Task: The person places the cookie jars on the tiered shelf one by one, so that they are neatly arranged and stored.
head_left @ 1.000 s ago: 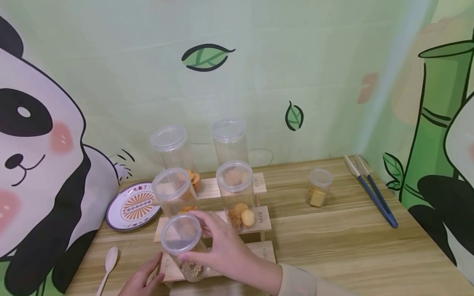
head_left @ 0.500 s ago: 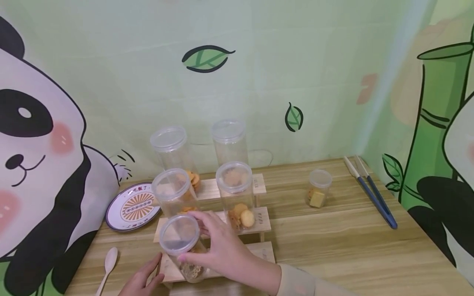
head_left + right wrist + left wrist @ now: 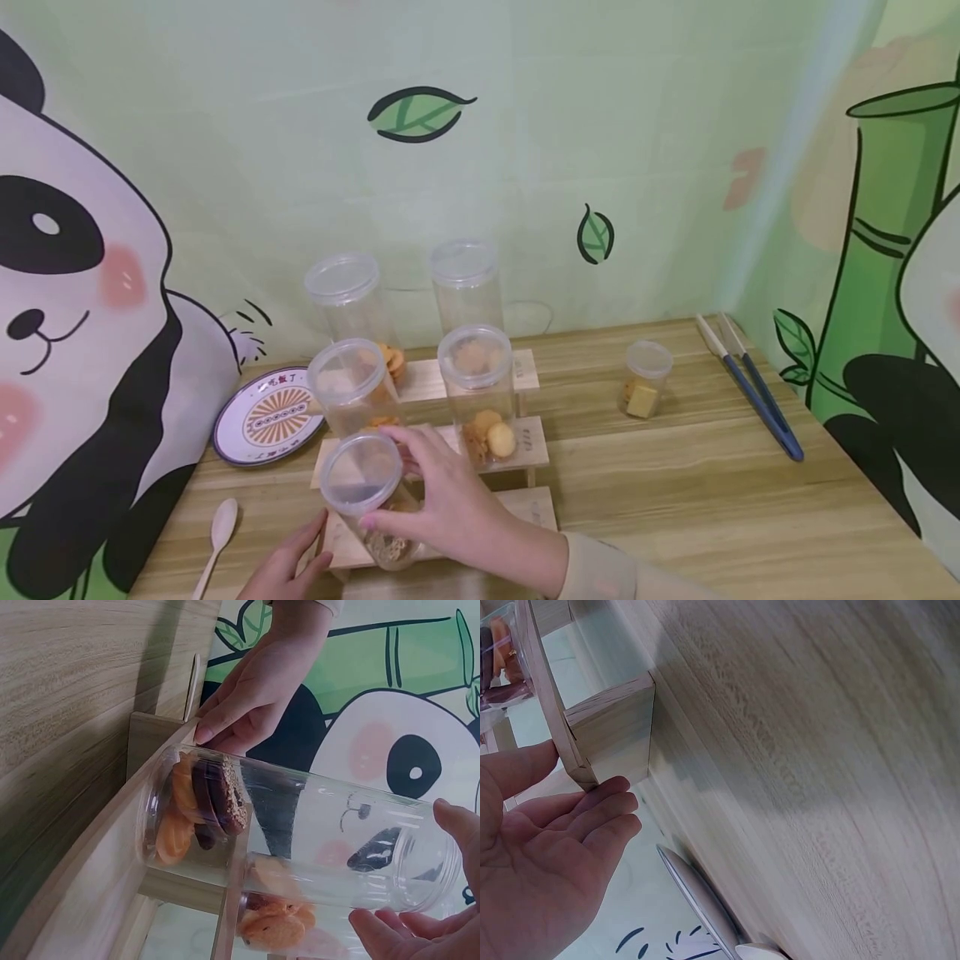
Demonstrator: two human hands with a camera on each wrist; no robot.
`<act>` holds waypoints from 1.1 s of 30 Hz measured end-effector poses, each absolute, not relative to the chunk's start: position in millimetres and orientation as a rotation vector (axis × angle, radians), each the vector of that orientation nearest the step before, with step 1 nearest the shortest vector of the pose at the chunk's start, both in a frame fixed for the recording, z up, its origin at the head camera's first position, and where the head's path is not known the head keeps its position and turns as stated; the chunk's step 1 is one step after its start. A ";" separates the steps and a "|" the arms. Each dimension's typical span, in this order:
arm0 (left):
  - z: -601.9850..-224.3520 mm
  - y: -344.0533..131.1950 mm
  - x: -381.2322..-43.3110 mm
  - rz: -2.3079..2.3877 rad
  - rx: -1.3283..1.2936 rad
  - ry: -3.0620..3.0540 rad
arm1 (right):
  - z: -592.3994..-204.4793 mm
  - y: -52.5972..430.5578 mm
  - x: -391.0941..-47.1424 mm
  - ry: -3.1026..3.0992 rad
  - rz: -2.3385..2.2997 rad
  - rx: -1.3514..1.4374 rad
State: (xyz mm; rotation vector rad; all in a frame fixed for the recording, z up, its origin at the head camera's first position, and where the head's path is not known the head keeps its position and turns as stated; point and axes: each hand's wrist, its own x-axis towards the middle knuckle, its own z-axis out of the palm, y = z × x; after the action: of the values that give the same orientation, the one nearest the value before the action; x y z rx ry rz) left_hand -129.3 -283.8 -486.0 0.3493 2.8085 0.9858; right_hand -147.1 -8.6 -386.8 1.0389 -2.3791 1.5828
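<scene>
My right hand (image 3: 468,512) grips a tall clear plastic jar (image 3: 362,475) near its lidded top, thumb on the near side. The jar stands at the left of the lowest step of a three-step wooden rack (image 3: 528,508), leaning a little left. In the right wrist view, cookies (image 3: 217,795), some chocolate-coated with nut bits, lie in the jar's bottom. My left hand (image 3: 288,562) holds the left end of that step, its thumb and fingers on either side of the board (image 3: 574,754) in the left wrist view.
Jars of cookies stand on the upper steps, two per step, one being a round-cookie jar (image 3: 487,433). Left are a plate (image 3: 270,417) and a spoon (image 3: 221,529). Right are a small jar (image 3: 645,383) and blue-handled tongs (image 3: 757,400). A printed cloth wall (image 3: 510,167) closes the back.
The top of the gripped jar has shifted slightly to the left. Both hands stay almost where they were, and the rack has not moved.
</scene>
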 end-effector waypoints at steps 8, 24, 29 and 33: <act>-485.7 -284.7 -129.4 0.997 0.366 2.812 | -387.4 -8.9 -147.3 -2.378 1.573 1.036; -488.1 -284.9 -131.5 0.979 0.367 2.802 | -362.6 23.4 -128.9 -2.316 1.516 1.067; -486.7 -284.9 -129.4 0.986 0.354 2.818 | -351.6 42.6 -120.9 -2.238 1.469 1.097; -486.9 -284.8 -128.4 0.987 0.375 2.841 | -345.3 58.2 -117.5 -2.122 1.470 1.141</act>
State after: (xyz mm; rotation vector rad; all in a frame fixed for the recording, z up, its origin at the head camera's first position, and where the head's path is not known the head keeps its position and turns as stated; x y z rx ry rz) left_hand -128.4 -284.8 -486.9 0.3745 2.8409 0.9868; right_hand -117.5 58.2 -345.3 1.1410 -2.1224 1.4700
